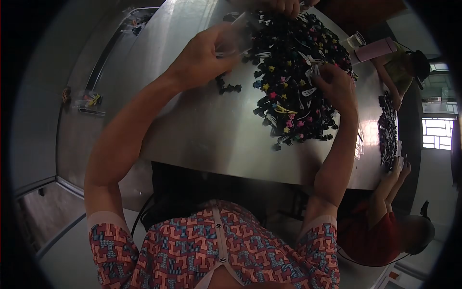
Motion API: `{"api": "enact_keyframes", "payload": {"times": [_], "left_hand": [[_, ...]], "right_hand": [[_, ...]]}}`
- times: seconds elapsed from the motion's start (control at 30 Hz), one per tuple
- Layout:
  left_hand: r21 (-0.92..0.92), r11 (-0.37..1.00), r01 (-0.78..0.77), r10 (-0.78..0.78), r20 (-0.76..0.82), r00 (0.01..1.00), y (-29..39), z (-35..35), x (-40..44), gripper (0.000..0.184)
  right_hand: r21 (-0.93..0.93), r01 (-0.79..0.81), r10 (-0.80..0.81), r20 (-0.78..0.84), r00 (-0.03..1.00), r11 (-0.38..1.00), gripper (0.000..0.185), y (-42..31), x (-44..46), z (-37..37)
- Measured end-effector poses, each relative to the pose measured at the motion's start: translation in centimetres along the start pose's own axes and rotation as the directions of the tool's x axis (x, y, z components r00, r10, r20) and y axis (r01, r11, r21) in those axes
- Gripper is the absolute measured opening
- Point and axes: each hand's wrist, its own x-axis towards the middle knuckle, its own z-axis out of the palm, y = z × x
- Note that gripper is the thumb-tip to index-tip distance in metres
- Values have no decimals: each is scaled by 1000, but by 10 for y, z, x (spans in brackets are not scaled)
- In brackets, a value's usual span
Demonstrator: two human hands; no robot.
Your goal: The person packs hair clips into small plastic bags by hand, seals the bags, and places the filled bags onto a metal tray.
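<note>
A heap of small black pieces (pixel 288 96) lies on the metal table, with pink, yellow and blue flower shapes and pale elongated clips mixed in. Over its left edge, my left hand (pixel 209 55) is closed on a clear plastic bag (pixel 242 30), which is blurred by motion. On the heap's right side, my right hand (pixel 338 86) has its thumb and fingers pinched around a white clip (pixel 313 72). Its fingertips are close to the surrounding pieces. A few black pieces (pixel 230 87) lie apart, below my left hand.
Another person's hand (pixel 287 6) works at the heap's far edge. A pink tumbler (pixel 375 50) and a clear cup (pixel 356 40) stand at the right. Beyond them, two people sit by a second dark pile (pixel 388 130). The metal table's (pixel 207 139) near edge runs in front of me.
</note>
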Motion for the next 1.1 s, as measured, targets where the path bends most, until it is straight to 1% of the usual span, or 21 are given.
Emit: {"api": "enact_keyframes", "payload": {"times": [0.07, 0.13, 0.2, 0.23, 0.27, 0.3, 0.33, 0.37, 0.43, 0.47, 0.53, 0.67, 0.73, 0.77, 0.83, 0.87, 0.93, 0.97, 1.03, 1.07, 1.1], "left_hand": [[-6, 1000, 26, -26, -2, 1000, -3, 3, 0, 60], [41, 994, -101, 103, -53, 993, -11, 6, 1, 60], [77, 992, -96, 101, -54, 993, -13, 7, -1, 60], [107, 990, -94, 99, -39, 994, -13, 7, 0, 60], [109, 990, -94, 99, -42, 994, -17, 9, 0, 60], [112, 983, -145, 151, -47, 987, -22, 12, 0, 61], [114, 974, -195, 202, -50, 978, -25, 13, 0, 61], [118, 974, -194, 200, -50, 978, -21, 14, -1, 61], [117, 987, -111, 115, -27, 993, -6, 16, -6, 62], [117, 987, -110, 114, -26, 993, -3, 17, -8, 62], [138, 979, -152, 158, -30, 987, 1, 21, -9, 61], [189, 972, -142, 140, 21, 990, 6, 23, -11, 66], [137, 985, -106, 105, 15, 994, 8, 22, -12, 67], [137, 985, -103, 103, 12, 995, 7, 23, -12, 67], [87, 986, -145, 147, -17, 989, 3, 22, -11, 61], [87, 986, -143, 145, -19, 989, -3, 23, -10, 61], [32, 982, -184, 185, -27, 982, -9, 25, -7, 62], [32, 983, -183, 184, -26, 983, -12, 25, -7, 62], [-40, 996, -84, 86, 46, 995, -3, 23, -8, 63], [-38, 995, -87, 89, 46, 995, 1, 23, -9, 63], [-48, 995, -82, 85, 61, 995, 3, 23, -10, 63]], "right_hand": [[24, 30, -30, -31, 999, 999, 25, 4, 0, -2], [50, 76, -72, -62, 995, 996, 24, -2, 3, -3], [219, 4, 4, -38, 999, 976, 19, -10, 4, -8], [220, 12, -4, -40, 999, 975, 19, -25, 1, -9], [399, 64, -22, -110, 994, 915, 17, -43, -5, -5], [560, 123, -24, -181, 983, 820, 16, -63, -10, -3], [562, 124, -25, -181, 983, 818, 16, -79, -17, -3], [511, 168, -67, -211, 975, 843, 16, -94, -25, -4], [378, 287, -189, -275, 943, 880, 14, -113, -30, 0], [379, 286, -188, -275, 943, 880, 14, -118, -30, 5], [212, 381, -294, -351, 889, 900, 12, -125, -32, 13], [183, 449, -360, -374, 855, 875, 13, -127, -31, 25], [349, 465, -322, -395, 860, 813, 13, -125, -30, 24], [350, 467, -326, -393, 860, 812, 13, -123, -29, 21], [564, 433, -282, -338, 898, 703, 23, -119, -26, 13], [565, 433, -284, -336, 898, 702, 23, -119, -26, 11], [807, 221, -170, -151, 974, 547, 25, -119, -30, 7], [808, 220, -170, -150, 974, 547, 25, -121, -29, 11], [848, 295, -148, -256, 955, 441, 24, -124, -27, 28], [847, 298, -148, -259, 955, 440, 24, -120, -27, 33], [801, 288, -169, -234, 957, 524, 24, -118, -27, 37]]}}
